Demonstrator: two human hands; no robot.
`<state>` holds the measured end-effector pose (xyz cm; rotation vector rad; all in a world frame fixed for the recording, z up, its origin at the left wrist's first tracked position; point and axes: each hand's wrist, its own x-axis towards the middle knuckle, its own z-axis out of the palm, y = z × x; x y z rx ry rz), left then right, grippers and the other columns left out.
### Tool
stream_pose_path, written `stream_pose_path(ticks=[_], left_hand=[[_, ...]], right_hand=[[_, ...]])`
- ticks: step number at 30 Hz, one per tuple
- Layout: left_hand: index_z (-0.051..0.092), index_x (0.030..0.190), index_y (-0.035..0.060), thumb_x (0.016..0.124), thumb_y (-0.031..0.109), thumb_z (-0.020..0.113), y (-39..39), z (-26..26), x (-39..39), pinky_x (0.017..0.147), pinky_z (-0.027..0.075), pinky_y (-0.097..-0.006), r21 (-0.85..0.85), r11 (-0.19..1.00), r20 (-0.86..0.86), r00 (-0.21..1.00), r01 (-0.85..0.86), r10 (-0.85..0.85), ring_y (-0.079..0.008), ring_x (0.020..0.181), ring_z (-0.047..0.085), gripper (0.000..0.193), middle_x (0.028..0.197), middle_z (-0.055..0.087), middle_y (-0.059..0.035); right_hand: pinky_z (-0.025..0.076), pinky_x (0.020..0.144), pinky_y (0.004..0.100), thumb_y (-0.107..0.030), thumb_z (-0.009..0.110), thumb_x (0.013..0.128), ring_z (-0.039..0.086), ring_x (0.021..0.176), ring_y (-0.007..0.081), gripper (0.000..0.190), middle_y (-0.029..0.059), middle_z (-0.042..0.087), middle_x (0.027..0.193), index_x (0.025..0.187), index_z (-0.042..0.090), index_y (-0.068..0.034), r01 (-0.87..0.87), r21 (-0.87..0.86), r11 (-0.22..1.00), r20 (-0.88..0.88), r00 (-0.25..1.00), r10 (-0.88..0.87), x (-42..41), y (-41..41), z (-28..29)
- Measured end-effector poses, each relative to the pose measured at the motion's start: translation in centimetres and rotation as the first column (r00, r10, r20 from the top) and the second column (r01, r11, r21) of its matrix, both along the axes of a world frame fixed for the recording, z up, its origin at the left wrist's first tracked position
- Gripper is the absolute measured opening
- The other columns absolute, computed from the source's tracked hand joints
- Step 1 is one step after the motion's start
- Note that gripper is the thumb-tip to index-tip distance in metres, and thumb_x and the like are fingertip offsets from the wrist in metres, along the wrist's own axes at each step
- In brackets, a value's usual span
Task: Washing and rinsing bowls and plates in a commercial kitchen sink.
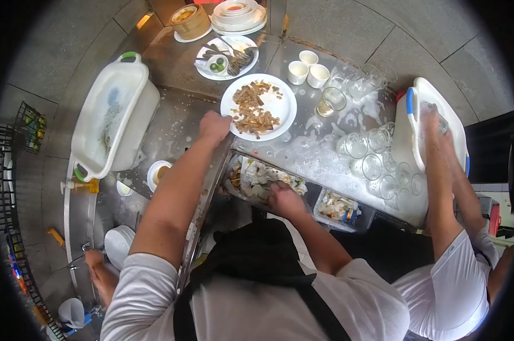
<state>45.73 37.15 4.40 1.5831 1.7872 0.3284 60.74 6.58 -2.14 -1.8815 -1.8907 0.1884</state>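
Observation:
My left hand (214, 127) grips the near left rim of a white round plate (285, 102) at the middle of the steel counter. Brown food scraps (255, 108) lie scattered over the plate. Lower down, my right hand (286, 199) reaches over a rectangular waste bin (235, 155) set below the counter edge. Food waste and crumpled white tissues (261, 172) fill the bin. The fingers of this hand are partly hidden against the waste, so whether they hold anything does not show.
Behind the plate sits another plate (203, 73) with cutlery and a small bowl of green citrus. Cups (298, 73) and soapy glasses (372, 166) stand to the right. White tubs (148, 102) (404, 140) flank the counter. A co-worker's hands (431, 121) are in the right tub; another person's hand (94, 259) is at left.

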Motion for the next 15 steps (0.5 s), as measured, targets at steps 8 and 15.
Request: stream_pose_path(ticks=[8,15], left_hand=[[0.066,0.108,-0.0071,0.083,0.027,0.072,0.5,-4.0,-2.8,0.059,0.052,-0.0391,0.027,0.963,0.247,0.935,-0.268,0.253,-0.0237,0.079,0.07,0.043,0.101,0.072,-0.019],[0.058,0.111,-0.0052,0.083,0.017,0.07,-5.2,2.8,0.7,0.059,0.06,-0.0386,-0.169,0.976,0.625,0.751,-0.138,0.214,-0.0262,0.078,0.071,0.038,0.102,0.068,-0.0198]], right_hand=[[0.054,0.087,0.0465,-0.029,0.073,0.088,0.068,0.101,0.0423,0.047,0.0257,0.07,0.105,0.118,0.062,0.005,0.407,-0.163,0.899,-0.446,0.782,-0.435,7.5,17.1,8.6],[0.055,0.058,0.0358,-0.035,0.081,0.083,0.07,0.057,0.0228,0.042,0.0143,0.072,0.073,0.094,0.062,0.001,0.341,-0.422,0.84,-0.522,0.666,-0.533,11.5,17.7,5.5]])
